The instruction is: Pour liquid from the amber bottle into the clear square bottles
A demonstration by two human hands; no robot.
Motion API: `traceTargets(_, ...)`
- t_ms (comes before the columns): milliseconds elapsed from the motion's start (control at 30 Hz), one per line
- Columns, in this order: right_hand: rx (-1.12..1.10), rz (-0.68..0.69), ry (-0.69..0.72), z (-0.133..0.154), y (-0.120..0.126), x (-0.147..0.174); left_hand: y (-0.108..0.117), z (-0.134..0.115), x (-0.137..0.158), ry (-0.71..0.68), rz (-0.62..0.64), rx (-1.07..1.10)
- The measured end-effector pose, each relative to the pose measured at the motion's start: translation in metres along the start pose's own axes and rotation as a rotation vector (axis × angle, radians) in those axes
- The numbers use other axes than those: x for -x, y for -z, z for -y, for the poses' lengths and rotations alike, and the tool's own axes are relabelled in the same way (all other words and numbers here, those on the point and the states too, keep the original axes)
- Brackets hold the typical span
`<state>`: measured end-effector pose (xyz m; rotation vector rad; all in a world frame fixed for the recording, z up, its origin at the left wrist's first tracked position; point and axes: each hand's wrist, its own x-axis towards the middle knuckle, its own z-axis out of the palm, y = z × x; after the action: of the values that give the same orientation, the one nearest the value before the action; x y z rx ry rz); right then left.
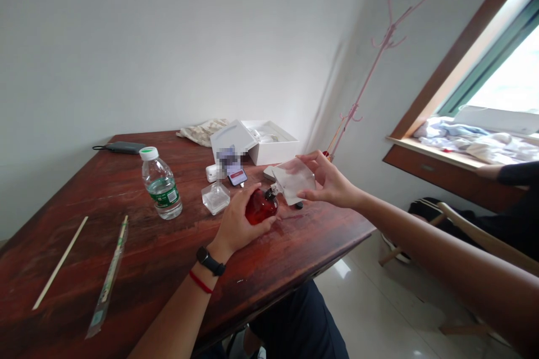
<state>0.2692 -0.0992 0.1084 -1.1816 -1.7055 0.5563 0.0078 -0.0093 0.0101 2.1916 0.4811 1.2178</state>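
Observation:
My left hand point(238, 219) is wrapped round a rounded red glass bottle point(261, 207) with a dark neck, tilted to the right over the table. My right hand point(330, 180) grips a flat translucent bottle point(295, 180), held on its side. Its clear neck points left and meets the red bottle's neck; whether liquid passes between them I cannot tell. Below the translucent bottle, a small black cap point(299, 205) lies on the wooden table point(185, 252). To the left of the red bottle stands a clear square glass piece point(215, 199).
A water bottle point(162, 185) stands on the left, near a bare chopstick point(61, 263) and a wrapped pair point(110, 275). Behind my hands are a phone point(237, 175), a white earbud case point(211, 173) and an open white box point(273, 143). Another person's sleeve point(517, 173) shows at right.

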Motion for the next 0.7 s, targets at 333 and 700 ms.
traceTargets(333, 0.027, 0.033, -0.001, 0.0063, 0.0008, -0.0063, -0.0008, 0.0024, -0.0002, 0.005, -0.005, 0.001)
traceTargets(700, 0.038, 0.024, 0.008, 0.0063, 0.0007, -0.0070, 0.0005, 0.0014, -0.0003, 0.015, 0.002, 0.013)
